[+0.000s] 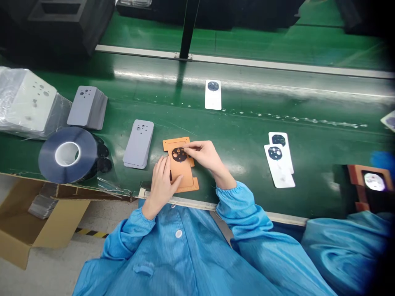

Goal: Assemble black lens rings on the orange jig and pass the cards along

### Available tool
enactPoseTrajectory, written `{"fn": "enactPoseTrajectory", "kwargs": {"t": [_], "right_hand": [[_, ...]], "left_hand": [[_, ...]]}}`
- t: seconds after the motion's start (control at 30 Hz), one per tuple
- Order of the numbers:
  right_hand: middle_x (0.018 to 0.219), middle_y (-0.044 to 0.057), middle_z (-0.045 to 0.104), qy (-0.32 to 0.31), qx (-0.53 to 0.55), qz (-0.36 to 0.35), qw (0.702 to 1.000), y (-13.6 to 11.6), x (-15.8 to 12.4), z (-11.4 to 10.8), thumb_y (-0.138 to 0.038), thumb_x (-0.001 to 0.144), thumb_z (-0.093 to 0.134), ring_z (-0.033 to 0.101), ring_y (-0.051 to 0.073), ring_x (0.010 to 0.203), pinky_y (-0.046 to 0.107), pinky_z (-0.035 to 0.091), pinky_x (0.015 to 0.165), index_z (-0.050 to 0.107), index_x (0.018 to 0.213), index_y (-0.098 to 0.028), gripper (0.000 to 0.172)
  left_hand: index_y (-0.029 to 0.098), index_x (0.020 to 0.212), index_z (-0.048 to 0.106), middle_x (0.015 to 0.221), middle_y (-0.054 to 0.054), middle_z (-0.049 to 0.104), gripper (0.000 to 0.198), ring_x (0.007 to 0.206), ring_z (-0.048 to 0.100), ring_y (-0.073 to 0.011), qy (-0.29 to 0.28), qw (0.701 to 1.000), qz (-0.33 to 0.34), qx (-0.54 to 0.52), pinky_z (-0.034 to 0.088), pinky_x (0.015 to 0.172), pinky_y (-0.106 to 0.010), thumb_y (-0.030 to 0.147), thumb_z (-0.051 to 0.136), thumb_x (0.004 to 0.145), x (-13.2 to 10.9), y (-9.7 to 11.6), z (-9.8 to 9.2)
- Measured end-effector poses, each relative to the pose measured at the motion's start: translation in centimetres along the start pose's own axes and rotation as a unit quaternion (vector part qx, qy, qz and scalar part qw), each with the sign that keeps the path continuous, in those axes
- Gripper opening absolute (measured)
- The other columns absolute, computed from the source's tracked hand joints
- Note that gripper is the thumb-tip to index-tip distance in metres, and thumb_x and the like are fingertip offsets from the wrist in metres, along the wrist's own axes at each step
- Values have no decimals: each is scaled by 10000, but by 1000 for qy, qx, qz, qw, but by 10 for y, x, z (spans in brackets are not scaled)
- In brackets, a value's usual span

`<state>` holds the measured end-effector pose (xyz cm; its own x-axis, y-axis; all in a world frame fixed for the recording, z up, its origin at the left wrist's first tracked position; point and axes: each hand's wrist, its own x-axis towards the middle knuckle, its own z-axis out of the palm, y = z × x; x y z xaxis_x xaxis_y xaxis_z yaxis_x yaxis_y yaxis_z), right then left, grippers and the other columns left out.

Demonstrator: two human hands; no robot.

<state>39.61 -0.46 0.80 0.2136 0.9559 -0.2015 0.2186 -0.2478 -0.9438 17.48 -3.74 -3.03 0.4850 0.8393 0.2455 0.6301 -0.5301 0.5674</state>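
Observation:
An orange fixture plate (182, 174) lies before me at the front edge of the green workbench. Over its upper part is a black round piece with several holes (179, 154), like a phone camera cover. My right hand (205, 155) pinches that piece at its right rim between thumb and fingertips. Along the plate's left side rests my left hand (162, 181), fingers stretched out and thumb apart on the orange surface. To the left is a small stack of grey phone-shaped sheets (138, 144) with holes at the top.
Further left stand a taller grey stack (87, 107), a film roll (68, 155) and wrapped sheets (31, 102). White sheets with black discs lie behind (213, 100) and at right (282, 174). A co-worker's blue sleeve (345, 246) is at right, a cardboard box (58, 222) below left.

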Motion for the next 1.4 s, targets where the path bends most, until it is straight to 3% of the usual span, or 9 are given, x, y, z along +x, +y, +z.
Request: {"fn": "enactPoseTrajectory", "kwargs": {"t": [0.23,0.4,0.47,0.53,0.6,0.67,0.83,1.0,1.4], "right_hand": [[980,113,836,-28,42,25,998,0,-4,-2,-349,833,772,778,242,855,337,632,744,861,972,-155,255],[983,113,835,-28,29,22,999,-5,-7,-2,-346,849,757,778,254,863,350,635,748,862,956,-161,238],[979,110,834,-33,29,17,999,-6,-7,0,-347,845,753,777,254,874,339,630,745,861,957,-159,244],[975,107,831,-31,18,9,999,-5,-8,1,-335,844,742,769,245,859,327,618,734,861,961,-157,244],[967,104,825,-21,-2,0,1000,-3,-7,3,-322,844,725,751,228,826,315,599,717,860,958,-157,242],[936,97,814,-9,-26,-5,1000,-1,-7,4,-314,836,715,719,204,773,305,572,690,858,949,-153,243],[836,62,759,0,-82,-31,996,-1,-5,5,-281,828,684,603,143,646,299,495,646,853,942,-157,239],[876,45,708,8,-103,-69,992,0,-5,5,-232,824,664,520,110,610,300,457,639,851,929,-185,220],[915,40,613,11,-104,-89,991,3,-6,5,-205,831,687,500,121,664,322,477,689,838,989,-197,218]], "left_hand": [[200,1647,304,1517,-216,558,799,1502,467,-389,-14,1000,-17,-9,415,1220,-601,469,662,986,-19,7,-6],[191,1534,468,1467,-192,610,637,1437,529,-359,5,999,-24,-38,439,1198,-541,411,679,975,-10,7,-15],[195,1421,566,1344,-160,678,462,1281,633,-305,18,996,-57,-72,506,1111,-475,357,637,994,1,4,-21],[194,1291,629,1152,-110,722,322,968,699,-218,27,986,-116,-114,570,918,-375,320,609,995,14,1,-25],[192,1171,650,990,-55,710,232,691,621,-141,27,973,-173,-152,543,725,-295,310,616,974,25,-2,-26],[199,1067,643,904,-16,691,167,583,549,-105,21,963,-204,-175,489,636,-258,311,639,943,34,-2,-25],[227,883,570,715,51,601,132,521,499,-100,13,956,-240,-169,407,578,-239,320,663,897,46,1,-19],[233,853,541,776,44,632,158,520,493,-93,13,954,-247,-168,385,556,-237,318,671,880,50,2,-17],[241,813,521,756,44,638,178,546,523,-112,6,949,-276,-152,392,587,-257,274,694,834,55,7,-19]]}}
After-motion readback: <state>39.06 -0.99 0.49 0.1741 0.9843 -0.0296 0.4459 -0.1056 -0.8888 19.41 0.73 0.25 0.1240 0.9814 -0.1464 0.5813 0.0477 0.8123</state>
